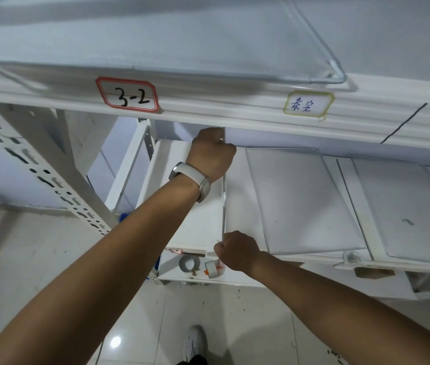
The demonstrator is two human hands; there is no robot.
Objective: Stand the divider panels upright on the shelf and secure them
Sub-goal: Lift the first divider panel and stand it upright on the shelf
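Observation:
A thin clear divider panel stands upright on edge on the white shelf, seen almost edge-on. My left hand, with a white watch on the wrist, grips its top far end under the upper shelf. My right hand pinches its near lower end at the shelf's front edge. Two more clear panels lie flat on the shelf: one just right of the upright one, another further right.
The upper shelf carries labels "3-2" and a yellow-framed one. Below, a lower shelf holds a grey tape roll and a white tape roll. A perforated steel upright stands left. My shoe is on the tiled floor.

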